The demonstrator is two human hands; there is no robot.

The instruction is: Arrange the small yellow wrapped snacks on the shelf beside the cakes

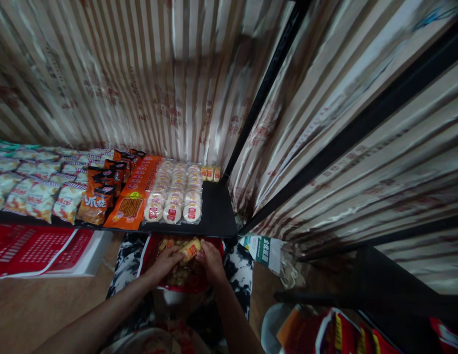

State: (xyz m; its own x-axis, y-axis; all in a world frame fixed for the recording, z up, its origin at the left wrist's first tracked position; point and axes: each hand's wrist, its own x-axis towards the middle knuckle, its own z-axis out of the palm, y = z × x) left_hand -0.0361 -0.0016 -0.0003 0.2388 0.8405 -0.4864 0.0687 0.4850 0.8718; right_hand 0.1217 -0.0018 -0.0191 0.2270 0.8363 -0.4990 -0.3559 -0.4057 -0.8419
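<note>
Head view, both hands, left hand (168, 260), right hand (211, 259), gripping yellow snack packet (189, 250), label unreadable

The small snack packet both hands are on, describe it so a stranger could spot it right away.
Find the black shelf of snacks, then look just below its front edge, where a red bag lies open. The small yellow packet sits above it, between the left hand and right hand. Unlike the shelved rows, it alone is handheld.

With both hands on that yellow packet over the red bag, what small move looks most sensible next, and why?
Probably lift the yellow packet up to the black shelf: left hand and right hand both grip it above the red bag, and bare shelf shows beside the round cakes.
</note>
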